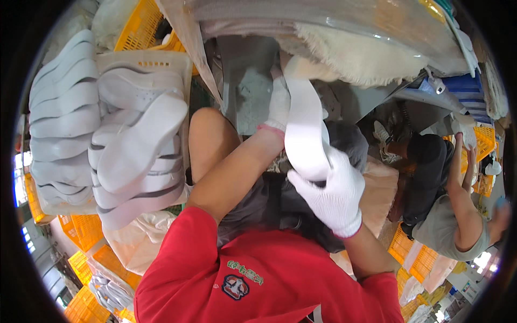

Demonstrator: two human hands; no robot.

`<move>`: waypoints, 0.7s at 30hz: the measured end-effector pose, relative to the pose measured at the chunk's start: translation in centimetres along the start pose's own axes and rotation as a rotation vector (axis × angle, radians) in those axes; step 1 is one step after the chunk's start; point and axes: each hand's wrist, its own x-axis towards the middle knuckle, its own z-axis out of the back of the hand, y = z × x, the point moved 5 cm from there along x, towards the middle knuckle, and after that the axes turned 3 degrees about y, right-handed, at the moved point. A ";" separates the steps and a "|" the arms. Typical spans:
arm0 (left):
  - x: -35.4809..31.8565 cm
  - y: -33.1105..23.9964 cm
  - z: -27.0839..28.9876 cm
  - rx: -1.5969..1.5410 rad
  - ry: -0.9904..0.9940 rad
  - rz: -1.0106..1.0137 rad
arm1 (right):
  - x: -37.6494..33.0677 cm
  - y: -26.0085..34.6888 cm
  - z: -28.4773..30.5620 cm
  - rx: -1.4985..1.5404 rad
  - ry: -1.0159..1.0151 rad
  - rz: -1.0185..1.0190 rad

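Observation:
A long white shoe sole (pixel 306 126) lies lengthwise between my hands, its far end up against a cream, frayed fabric edge (pixel 366 56) under the bench cover. My right hand (pixel 336 196), in a white knit glove, is closed round the near, rounded end of the sole, thumb on its left side. My left hand (pixel 278 105), gloved too, grips the sole's left edge near its far end. The fingertips there are partly hidden by the sole and shadow. Both hands are above my lap, in front of a grey recess (pixel 250 97).
Stacks of white soles (pixel 64 116) fill a crate at my left, with loose soles (pixel 141 142) on top. Yellow plastic baskets (pixel 81 231) stand behind it. A plastic-covered bench (pixel 344 19) overhangs ahead. At the right sits a co-worker (pixel 455 215) with raised arms.

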 end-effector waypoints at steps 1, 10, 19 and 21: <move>1.1 -0.5 -0.3 -0.190 0.210 0.099 | 1.2 -0.4 -0.1 0.000 -0.034 0.020; 2.6 -2.2 2.8 0.413 0.185 -0.226 | 7.2 -2.1 -1.2 0.038 -0.117 -0.074; -2.1 2.0 -2.9 -0.403 0.090 -0.203 | 8.6 -2.2 -1.1 0.051 0.047 -0.150; 0.1 2.8 -1.0 -0.234 0.048 -0.115 | 5.9 -1.3 -0.7 -0.253 0.152 -0.009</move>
